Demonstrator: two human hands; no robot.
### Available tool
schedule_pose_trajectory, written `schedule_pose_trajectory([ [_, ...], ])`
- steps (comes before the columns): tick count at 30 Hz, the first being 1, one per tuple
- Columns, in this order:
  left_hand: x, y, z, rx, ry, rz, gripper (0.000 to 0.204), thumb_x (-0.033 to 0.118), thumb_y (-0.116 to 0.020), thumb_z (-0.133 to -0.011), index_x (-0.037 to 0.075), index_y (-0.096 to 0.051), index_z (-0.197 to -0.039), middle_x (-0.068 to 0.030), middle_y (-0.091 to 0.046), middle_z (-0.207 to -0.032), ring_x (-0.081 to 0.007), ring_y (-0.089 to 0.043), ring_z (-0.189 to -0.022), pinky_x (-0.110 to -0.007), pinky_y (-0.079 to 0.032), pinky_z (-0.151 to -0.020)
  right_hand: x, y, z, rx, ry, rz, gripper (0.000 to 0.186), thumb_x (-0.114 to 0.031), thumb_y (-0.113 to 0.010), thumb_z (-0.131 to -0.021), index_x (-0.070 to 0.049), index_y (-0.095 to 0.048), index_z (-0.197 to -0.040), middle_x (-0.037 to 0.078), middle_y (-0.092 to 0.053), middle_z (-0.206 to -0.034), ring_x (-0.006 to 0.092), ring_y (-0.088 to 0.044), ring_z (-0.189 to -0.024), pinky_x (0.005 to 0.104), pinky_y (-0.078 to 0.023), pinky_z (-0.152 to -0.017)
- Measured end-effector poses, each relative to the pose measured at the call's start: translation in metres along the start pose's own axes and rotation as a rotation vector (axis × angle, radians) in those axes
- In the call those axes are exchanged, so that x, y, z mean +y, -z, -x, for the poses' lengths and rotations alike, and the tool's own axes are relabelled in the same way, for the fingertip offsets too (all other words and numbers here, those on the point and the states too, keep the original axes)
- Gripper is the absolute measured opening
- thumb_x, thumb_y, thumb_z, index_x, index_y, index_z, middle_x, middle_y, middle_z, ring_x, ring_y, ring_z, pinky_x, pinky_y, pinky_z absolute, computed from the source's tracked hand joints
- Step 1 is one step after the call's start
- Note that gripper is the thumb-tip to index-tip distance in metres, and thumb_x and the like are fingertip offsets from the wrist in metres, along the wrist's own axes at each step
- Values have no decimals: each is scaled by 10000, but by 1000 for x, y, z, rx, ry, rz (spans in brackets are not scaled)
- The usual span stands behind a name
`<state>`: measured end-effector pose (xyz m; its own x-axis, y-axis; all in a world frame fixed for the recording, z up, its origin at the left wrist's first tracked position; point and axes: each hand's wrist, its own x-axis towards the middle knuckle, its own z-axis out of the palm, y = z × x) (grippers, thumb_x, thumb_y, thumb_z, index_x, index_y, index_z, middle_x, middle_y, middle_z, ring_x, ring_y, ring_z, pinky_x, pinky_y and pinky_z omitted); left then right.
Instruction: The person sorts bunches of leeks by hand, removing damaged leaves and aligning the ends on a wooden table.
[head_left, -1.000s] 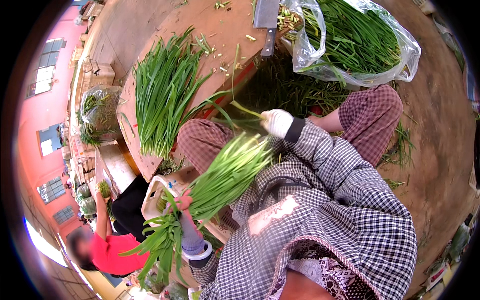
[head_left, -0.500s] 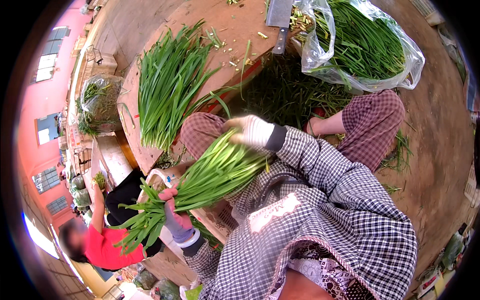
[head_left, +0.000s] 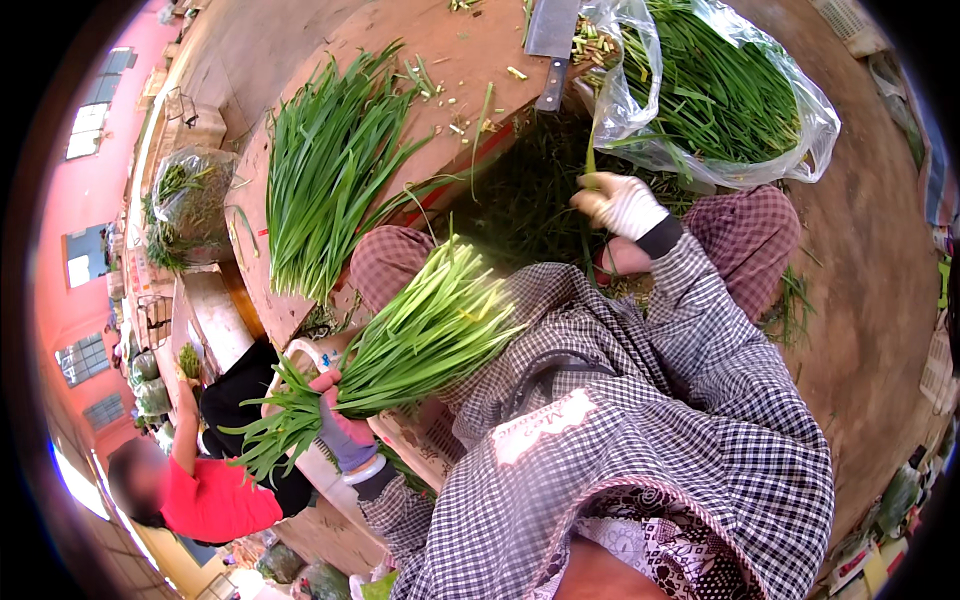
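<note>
My left hand [head_left: 345, 432], in a grey and pink glove, is closed round a bunch of garlic chives [head_left: 425, 345]. Its pale stem ends fan out toward my knee, and the leaf tips hang past the hand. My right hand [head_left: 625, 207], in a white glove, pinches a thin yellow-green leaf [head_left: 591, 155] that points up. This hand is above a dark heap of leaf scraps [head_left: 530, 190], between my knees and near the plastic bag.
A large pile of chives [head_left: 335, 180] lies on the round board [head_left: 440, 60]. A cleaver [head_left: 551, 40] rests by cut stem bits. At right, a clear plastic bag [head_left: 815, 130] holds more chives. A white basket [head_left: 320, 462] stands by my left hand; a person in red [head_left: 220, 500] sits beyond.
My right hand has moved from the bunch's stem ends up and right to the scrap heap, now with a leaf in its fingers. My left hand still grips the bunch.
</note>
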<state>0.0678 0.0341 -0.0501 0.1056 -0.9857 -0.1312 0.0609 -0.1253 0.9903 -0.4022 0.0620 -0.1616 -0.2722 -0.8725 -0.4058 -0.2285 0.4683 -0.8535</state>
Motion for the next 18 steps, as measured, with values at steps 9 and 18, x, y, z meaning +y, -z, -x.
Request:
schedule_pose_trajectory([
  [9, -20, -4, -5, -8, 159, 211, 249, 180, -431, -911, 25, -486, -1097, -66, -527, -1043, -193, -573, -972, -349, -500, -889, -49, -105, 8, -166, 339, -196, 234, -177, -580, -816, -14, -678, -951, 188, -679, -839, 272, -675, -787, 337, -541, -748],
  [18, -68, 47, -20, -74, 87, 241, 347, 278, -443, -935, 11, -498, -1149, -54, -474, -1141, -182, -511, -1026, -354, -438, -960, -60, -54, 21, -262, 116, -198, 367, -369, -620, -850, -35, -708, -970, 150, -685, -762, 213, -672, -718, 326, -530, -649],
])
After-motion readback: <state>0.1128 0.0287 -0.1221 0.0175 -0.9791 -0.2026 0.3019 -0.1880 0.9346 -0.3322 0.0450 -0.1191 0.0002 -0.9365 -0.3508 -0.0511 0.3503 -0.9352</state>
